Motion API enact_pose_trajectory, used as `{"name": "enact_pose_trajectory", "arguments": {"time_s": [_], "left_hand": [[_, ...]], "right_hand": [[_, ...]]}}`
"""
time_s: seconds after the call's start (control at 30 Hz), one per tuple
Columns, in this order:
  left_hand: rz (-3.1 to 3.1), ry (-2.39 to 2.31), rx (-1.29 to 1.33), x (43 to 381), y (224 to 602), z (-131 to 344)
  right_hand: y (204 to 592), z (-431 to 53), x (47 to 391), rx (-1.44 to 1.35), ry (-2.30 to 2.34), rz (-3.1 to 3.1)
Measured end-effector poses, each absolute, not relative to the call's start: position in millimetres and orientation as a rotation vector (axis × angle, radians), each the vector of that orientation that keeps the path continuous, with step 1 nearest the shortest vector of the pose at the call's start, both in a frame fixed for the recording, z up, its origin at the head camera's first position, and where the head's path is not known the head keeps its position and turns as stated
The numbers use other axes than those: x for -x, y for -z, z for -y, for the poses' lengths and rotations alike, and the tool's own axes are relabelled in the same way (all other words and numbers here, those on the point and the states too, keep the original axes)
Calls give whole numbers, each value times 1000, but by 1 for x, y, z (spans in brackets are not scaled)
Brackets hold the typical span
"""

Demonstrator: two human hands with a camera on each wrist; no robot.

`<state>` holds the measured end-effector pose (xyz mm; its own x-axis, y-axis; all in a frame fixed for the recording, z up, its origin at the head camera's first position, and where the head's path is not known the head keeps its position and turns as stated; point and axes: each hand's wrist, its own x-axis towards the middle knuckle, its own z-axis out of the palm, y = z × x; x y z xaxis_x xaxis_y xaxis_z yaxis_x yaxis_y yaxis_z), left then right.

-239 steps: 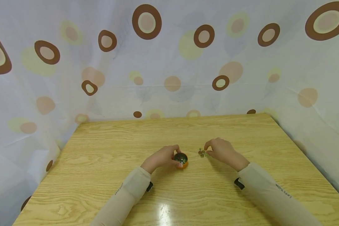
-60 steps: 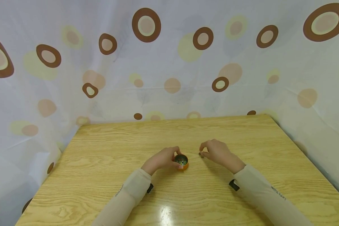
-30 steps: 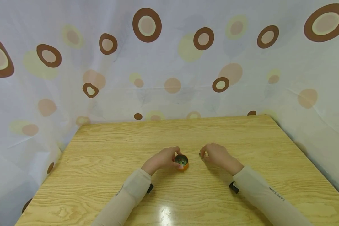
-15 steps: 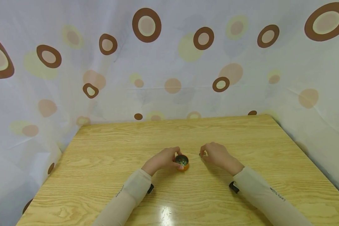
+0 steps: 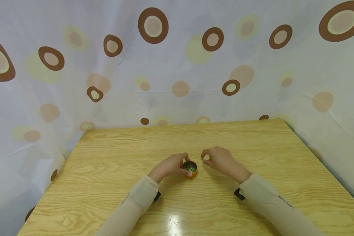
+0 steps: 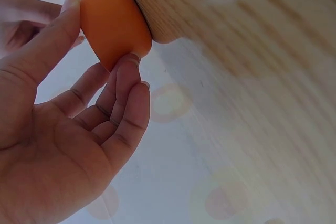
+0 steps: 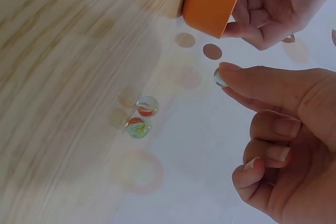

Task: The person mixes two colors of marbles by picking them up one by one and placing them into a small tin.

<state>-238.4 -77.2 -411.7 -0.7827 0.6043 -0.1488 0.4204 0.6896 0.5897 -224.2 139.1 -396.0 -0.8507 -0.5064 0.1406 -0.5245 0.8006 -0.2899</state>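
My left hand point(image 5: 168, 166) holds a small orange bowl point(image 6: 116, 27) upright on the table, thumb at the rim on one side and fingers on the other. Glassy marbles point(image 5: 190, 169) lie inside its dark interior. Just right of the bowl, above the tabletop, my right hand point(image 5: 221, 161) pinches one glass marble point(image 7: 219, 80) between thumb and index finger; its other fingers are curled. Two more marbles, one with red and white swirls point(image 7: 147, 106) and one green and red point(image 7: 138, 128), lie side by side on the table in the right wrist view. In the head view, the right hand hides them.
The light wooden table point(image 5: 129, 144) reaches back to a white curtain point(image 5: 165, 65) with brown, peach and yellow circles, which also hangs along both sides. A dark strap point(image 5: 239, 194) shows under the right sleeve, and another strap point(image 5: 157, 196) under the left.
My right hand has lifted a marble and moved left toward the bowl. Eight seconds ago a cluster of several marbles lay on the table; fewer lie there now. The left hand keeps its hold.
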Motion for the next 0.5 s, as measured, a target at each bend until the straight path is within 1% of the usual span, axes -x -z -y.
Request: {"name": "enact_pose_trajectory", "arguments": {"time_s": [0.5], "left_hand": [[-2562,-783,-817,237,409,77]], "right_hand": [[397,-124,221,-887,-511,2907]]}}
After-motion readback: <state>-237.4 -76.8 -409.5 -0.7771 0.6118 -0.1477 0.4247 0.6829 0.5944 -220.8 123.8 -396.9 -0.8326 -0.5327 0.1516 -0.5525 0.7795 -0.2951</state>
